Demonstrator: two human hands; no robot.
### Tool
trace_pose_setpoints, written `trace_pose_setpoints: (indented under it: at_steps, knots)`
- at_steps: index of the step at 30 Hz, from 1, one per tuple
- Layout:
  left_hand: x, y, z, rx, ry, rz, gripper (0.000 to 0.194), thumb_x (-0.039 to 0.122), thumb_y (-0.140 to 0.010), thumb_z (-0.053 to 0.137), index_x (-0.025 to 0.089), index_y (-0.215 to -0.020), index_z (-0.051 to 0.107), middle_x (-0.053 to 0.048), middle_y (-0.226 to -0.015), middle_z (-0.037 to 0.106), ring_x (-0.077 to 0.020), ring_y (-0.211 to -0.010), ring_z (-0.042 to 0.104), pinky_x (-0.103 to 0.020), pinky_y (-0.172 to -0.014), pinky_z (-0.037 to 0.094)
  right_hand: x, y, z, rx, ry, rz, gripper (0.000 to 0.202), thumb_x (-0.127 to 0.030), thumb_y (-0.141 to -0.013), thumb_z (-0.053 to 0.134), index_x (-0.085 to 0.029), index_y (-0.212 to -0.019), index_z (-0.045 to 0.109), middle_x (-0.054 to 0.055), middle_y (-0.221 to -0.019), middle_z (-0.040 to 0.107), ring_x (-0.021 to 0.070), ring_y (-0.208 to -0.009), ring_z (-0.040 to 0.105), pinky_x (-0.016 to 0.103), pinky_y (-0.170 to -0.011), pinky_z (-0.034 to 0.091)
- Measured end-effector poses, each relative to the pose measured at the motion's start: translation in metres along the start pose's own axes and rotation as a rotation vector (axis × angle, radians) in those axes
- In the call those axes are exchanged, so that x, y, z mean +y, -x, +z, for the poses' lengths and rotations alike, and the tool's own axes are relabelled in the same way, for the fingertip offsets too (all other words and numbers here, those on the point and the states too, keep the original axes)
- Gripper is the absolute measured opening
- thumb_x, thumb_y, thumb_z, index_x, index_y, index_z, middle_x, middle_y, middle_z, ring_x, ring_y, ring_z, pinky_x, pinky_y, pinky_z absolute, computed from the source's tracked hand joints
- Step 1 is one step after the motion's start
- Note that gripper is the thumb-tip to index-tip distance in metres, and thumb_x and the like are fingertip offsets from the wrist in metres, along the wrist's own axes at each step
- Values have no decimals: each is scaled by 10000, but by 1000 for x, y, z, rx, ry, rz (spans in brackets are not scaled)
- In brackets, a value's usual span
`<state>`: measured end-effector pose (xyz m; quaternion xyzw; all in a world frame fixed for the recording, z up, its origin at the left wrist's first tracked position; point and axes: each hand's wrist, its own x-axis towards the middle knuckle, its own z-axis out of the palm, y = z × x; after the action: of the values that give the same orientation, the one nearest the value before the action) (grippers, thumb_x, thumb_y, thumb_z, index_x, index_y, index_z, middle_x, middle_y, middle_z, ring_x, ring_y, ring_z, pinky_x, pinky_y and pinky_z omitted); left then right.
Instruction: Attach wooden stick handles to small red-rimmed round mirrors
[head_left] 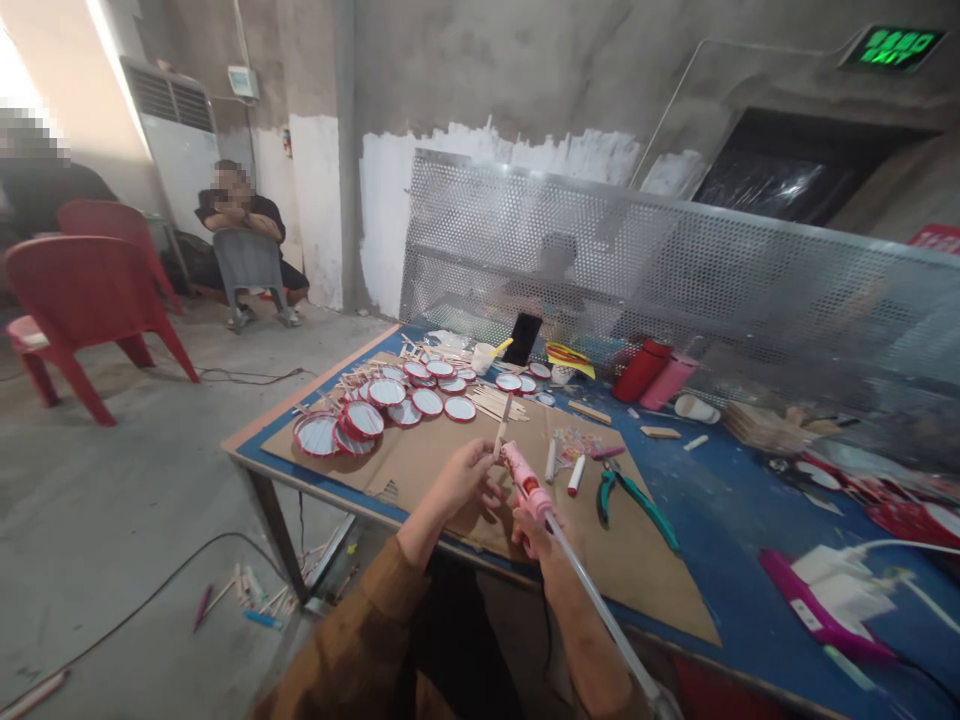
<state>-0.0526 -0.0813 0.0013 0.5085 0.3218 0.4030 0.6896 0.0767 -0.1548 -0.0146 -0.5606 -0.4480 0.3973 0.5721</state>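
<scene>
Head view: left hand pinching a wooden stick, right hand closed around a pink glue gun, both above brown cardboard on the blue table. Green pliers just right; red-rimmed discs beyond.

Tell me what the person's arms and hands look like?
Both hands are bare, with no gloves. The left hand comes out of a long mustard-brown sleeve that ends near the wrist. The right hand has a bare forearm, with no sleeve showing. I can't make out rings or a watch.

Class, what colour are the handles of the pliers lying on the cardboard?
Green, seen in the head view: the pliers.
</scene>
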Motion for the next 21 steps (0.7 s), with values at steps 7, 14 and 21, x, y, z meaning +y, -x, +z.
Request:
trace_pose_setpoints:
  at_steps: [7,14,21]
  knots:
    - [-1,-1,-1,-2,-6,9,313,406,-828,489,165,-1021,444,3,-679,599,-90,-443,583,-177,-384,469,-4,0,2,26,-64,41,467,-537,-506,763,-132,-720,677,-12,-427,520,66,-369,369,187,-348,228]
    - [0,1,0,-9,29,-3,360,438,-807,516,174,-1038,434,28,-623,585,-84,-420,572,-169,-390,466,-1,-3,-1,-5,-36,89,503,-546,-489,764,-126,-746,667,-7,-428,530,70,-362,359,197,-349,256]
    - [-2,0,-1,-3,19,-12,386,457,-807,519,180,-1062,432,36,-581,577,-103,-396,572,-192,-377,473,-6,0,-3,-64,-24,79,464,-565,-541,739,-151,-731,653,-4,-462,536,103,-411,425,219,-383,311]
